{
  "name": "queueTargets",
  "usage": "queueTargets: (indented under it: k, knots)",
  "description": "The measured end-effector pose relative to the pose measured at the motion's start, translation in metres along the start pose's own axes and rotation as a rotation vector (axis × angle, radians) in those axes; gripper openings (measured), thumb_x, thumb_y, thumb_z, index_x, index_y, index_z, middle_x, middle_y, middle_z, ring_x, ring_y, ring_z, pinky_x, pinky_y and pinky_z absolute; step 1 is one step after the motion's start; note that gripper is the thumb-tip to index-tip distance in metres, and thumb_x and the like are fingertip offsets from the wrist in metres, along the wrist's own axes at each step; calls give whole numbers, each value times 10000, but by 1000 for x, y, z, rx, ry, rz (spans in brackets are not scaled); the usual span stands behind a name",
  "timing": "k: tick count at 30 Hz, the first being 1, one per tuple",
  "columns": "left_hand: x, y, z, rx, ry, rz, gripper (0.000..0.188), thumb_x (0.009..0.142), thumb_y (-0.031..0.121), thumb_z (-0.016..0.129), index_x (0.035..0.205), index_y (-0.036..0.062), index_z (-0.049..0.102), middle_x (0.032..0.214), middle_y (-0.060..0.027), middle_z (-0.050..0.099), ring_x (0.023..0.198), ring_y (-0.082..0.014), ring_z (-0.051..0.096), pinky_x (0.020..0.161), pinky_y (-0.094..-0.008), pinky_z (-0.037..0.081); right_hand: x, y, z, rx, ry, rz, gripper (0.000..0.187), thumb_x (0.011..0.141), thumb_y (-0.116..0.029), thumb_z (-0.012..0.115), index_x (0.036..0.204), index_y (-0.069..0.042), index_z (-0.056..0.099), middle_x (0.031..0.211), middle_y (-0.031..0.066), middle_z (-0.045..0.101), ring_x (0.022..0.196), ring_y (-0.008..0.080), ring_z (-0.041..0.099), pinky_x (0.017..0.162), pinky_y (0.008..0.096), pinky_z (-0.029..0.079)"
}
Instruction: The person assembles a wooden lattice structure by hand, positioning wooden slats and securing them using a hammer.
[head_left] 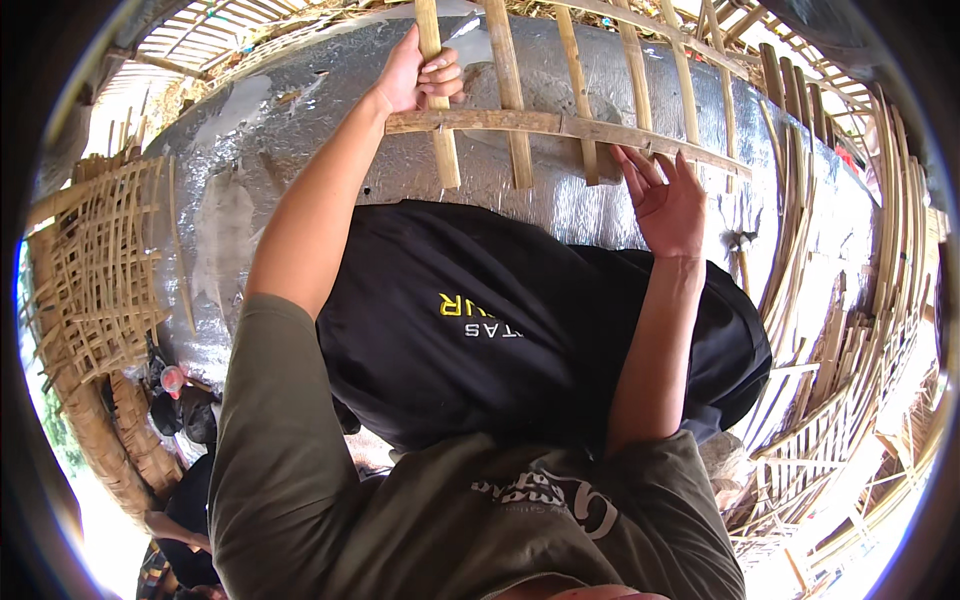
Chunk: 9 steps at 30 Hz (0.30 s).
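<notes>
The left hand [420, 75] is closed around a vertical bamboo slat [436, 100], fingers curled over its front and thumb behind, gripping it just above the point where it crosses a horizontal bamboo rail [560, 127]. The slat runs upright from the top edge of the view down past the rail and ends a little below it. The right hand [668, 205] is open, fingers spread and pointing up, its fingertips [640, 165] touching the underside of the rail near its right part; it holds nothing. The rail lies roughly level, tilting down slightly to the right, and several more upright slats [508, 90] cross it, side by side with gaps between. Behind this lattice is a curved wall of silver foil sheeting [250, 200], crinkled and patched in places. Below the hands and between the forearms hangs a black garment [480, 330] with some pale and yellow print, lying against the foil. The person wears an olive long-sleeved shirt [300, 470]. At left a woven bamboo panel [95, 270] leans near the foil, and at right a stack of curved bamboo strips [860, 330] fans out beside the wall.
</notes>
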<state>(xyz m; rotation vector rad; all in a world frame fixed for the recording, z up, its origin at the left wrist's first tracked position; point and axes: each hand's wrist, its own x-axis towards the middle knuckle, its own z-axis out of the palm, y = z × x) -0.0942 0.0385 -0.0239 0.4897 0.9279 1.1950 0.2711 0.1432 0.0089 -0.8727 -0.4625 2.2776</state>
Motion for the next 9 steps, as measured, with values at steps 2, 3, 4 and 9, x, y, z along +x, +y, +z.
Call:
queueTargets:
  k: [2, 3, 4, 9]
  knots:
    - [3, 1, -2, 15, -4, -3, 695, 927, 715, 47, 565, 164, 266, 481, 65, 177, 421, -98, 218, 738, -350, 450, -1, -1, 1, 56, 20, 18, 446, 998, -282, 462, 1192, 105, 357, 1265, 399, 436, 1197, 471, 509, 970, 430, 523]
    - [4, 1, -6, 20, -20, 3, 690, 930, 709, 48, 567, 163, 265, 483, 63, 178, 419, -100, 215, 732, -349, 448, -4, -3, 7, 85, 33, 32, 465, 998, -292, 460, 1195, 117, 356, 1273, 410, 422, 1206, 482, 496, 975, 439, 521]
    - [3, -1, -9, 25, -35, 9, 686, 934, 702, 49, 569, 163, 264, 484, 62, 180, 417, -101, 212, 727, -347, 445, -7, -4, 10, 114, 47, 47, 484, 998, -301, 458, 1198, 128, 354, 1282, 420, 408, 1216, 494, 483, 980, 448, 518]
    - [5, 3, -7, 68, 3, -33, 680, 920, 704, 34, 588, 154, 255, 485, 46, 169, 426, -109, 202, 674, -334, 436, -13, -13, 5, -154, -139, 133, 846, 979, -423, 465, 1443, 131, 25, 1443, 378, 259, 1343, 442, 359, 929, 372, 553]
